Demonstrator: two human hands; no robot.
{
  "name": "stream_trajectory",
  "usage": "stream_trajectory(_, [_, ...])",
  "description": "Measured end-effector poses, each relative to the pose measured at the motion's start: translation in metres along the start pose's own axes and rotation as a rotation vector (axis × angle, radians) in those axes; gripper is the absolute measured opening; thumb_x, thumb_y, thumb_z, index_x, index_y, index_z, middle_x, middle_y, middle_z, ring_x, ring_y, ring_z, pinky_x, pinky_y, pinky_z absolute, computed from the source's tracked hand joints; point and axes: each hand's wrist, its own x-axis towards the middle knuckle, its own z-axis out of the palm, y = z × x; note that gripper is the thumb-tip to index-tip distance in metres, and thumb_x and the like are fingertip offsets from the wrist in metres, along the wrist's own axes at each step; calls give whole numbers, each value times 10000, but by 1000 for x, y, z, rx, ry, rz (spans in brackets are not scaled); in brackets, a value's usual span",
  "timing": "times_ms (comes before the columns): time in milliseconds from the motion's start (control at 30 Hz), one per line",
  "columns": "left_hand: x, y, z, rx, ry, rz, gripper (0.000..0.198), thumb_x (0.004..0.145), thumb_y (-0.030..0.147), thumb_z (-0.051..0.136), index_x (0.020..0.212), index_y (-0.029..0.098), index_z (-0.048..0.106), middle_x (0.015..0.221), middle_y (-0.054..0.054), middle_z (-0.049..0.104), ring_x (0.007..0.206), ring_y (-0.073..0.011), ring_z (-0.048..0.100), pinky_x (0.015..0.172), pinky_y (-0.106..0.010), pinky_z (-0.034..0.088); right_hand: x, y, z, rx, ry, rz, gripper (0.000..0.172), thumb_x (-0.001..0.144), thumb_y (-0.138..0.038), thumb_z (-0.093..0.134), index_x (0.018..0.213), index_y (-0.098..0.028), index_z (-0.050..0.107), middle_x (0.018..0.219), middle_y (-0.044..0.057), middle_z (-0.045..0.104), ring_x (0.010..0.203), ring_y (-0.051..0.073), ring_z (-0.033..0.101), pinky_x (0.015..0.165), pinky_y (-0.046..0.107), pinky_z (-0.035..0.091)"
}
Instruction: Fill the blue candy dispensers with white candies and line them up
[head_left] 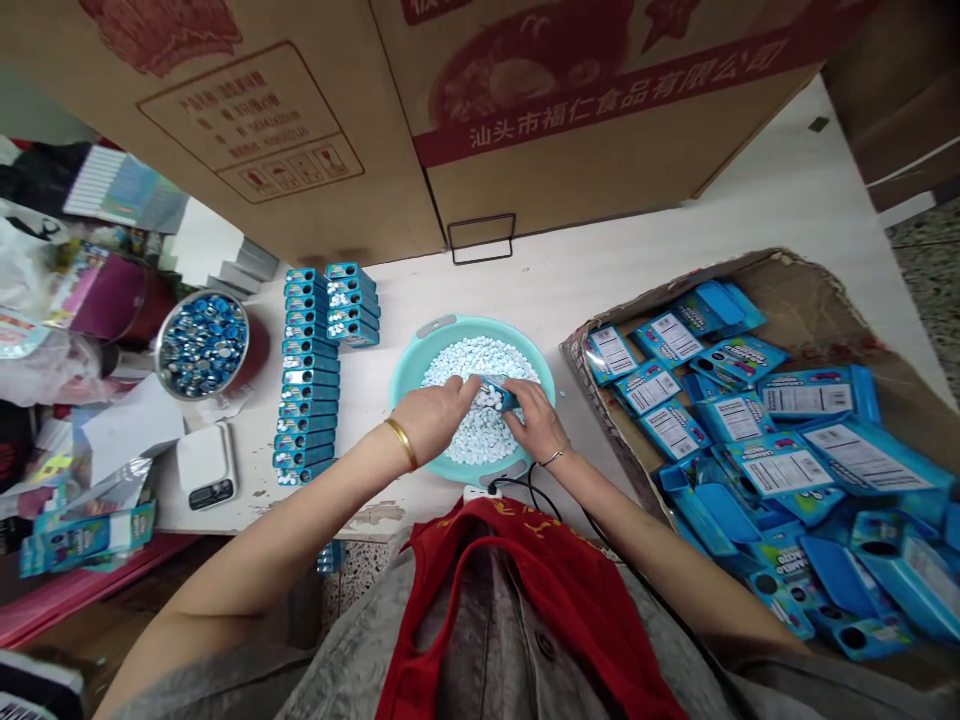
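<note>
Over a turquoise basin (405,372) full of small pale candies (480,440), both my hands grip one small blue candy box (493,393). White candies show at the box's upper face. My left hand (439,415), with a gold bangle at the wrist, closes on the box's left end. On its right end are the fingers of my right hand (536,420), which has a thin bracelet. To the left stand rows of similar blue boxes (307,390) with round holes on top, several showing white candies inside.
At right, a cardboard tray (795,275) holds many loose blue boxes. Large cartons (300,120) block the back. On the left are a metal bowl (202,345) of shiny blue pieces and a small white scale (208,465). A black cable (536,490) runs by the basin's front.
</note>
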Motion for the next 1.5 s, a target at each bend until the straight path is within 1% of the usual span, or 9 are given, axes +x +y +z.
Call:
stream_trajectory(133, [-10, 24, -23, 106, 26, -23, 476, 939, 91, 319, 1409, 164, 321, 1180, -166, 555, 837, -204, 672, 664, -312, 518, -3, 0, 1, 20, -10, 15, 371, 884, -198, 486, 1254, -206, 471, 1165, 131, 602, 1128, 285, 542, 969, 523, 480])
stream_trajectory(267, [-8, 2, -13, 54, 79, -69, 315, 941, 113, 331, 1193, 152, 516, 1060, -116, 579, 898, -205, 646, 716, -310, 511, -4, 6, -3, 25, 4, 59, 380, 875, -192, 479, 1255, -212, 472, 1176, 131, 596, 1129, 286, 546, 957, 514, 488])
stream_trajectory(400, [29, -46, 44, -63, 152, -206, 315, 920, 120, 382, 1205, 177, 503, 1110, -100, 570, 944, -210, 610, 765, -320, 493, -2, 12, -10, 11, 53, 81, 376, 863, -190, 500, 1238, -213, 485, 1158, 123, 611, 1099, 281, 564, 945, 501, 488])
stream_trajectory(500, [69, -58, 100, -74, 122, -228, 328, 915, 80, 353, 1181, 164, 525, 1160, -110, 560, 1041, -222, 560, 833, -324, 475, 2, 11, -13, 22, 71, 118, 347, 863, -220, 530, 1210, -209, 505, 1120, 117, 626, 1064, 273, 580, 925, 476, 496])
stream_trajectory(667, [104, -24, 160, -208, 174, -62, 372, 922, 84, 332, 1251, 149, 493, 1206, -125, 550, 1098, -236, 506, 923, -365, 455, 8, 10, -17, 48, 98, 218, 338, 856, -291, 578, 1176, -201, 522, 1108, 116, 629, 1037, 264, 595, 905, 445, 502])
stream_trajectory(867, [92, -2, 180, -590, 225, 147, 423, 824, 50, 435, 1224, 169, 503, 1175, -96, 568, 1086, -206, 534, 973, -362, 440, 13, 12, -22, 62, 122, 273, 354, 840, -347, 606, 1148, -192, 528, 1087, 113, 634, 1014, 256, 604, 894, 425, 503])
stream_trajectory(1033, [55, -29, 158, -772, 333, 273, 299, 881, 216, 498, 1172, 150, 511, 1065, -102, 589, 956, -197, 567, 868, -346, 473, 13, 14, -22, 57, 123, 267, 346, 843, -345, 594, 1147, -197, 525, 1088, 114, 631, 1011, 259, 602, 890, 431, 504])
stream_trajectory(1233, [8, -52, 82, -559, 379, 272, 270, 907, 206, 479, 1171, 151, 494, 1072, -110, 590, 987, -199, 570, 870, -341, 476, 7, 11, -11, 50, 73, 191, 321, 851, -261, 542, 1167, -203, 522, 1096, 120, 625, 1037, 270, 587, 904, 455, 503])
stream_trajectory(1500, [-5, 3, -8, 54, 70, 14, 355, 903, 52, 370, 1237, 127, 466, 1061, -129, 603, 944, -237, 620, 715, -343, 514, -2, 1, 2, 42, -7, 55, 372, 865, -195, 494, 1236, -211, 489, 1167, 125, 606, 1119, 280, 550, 962, 503, 479])
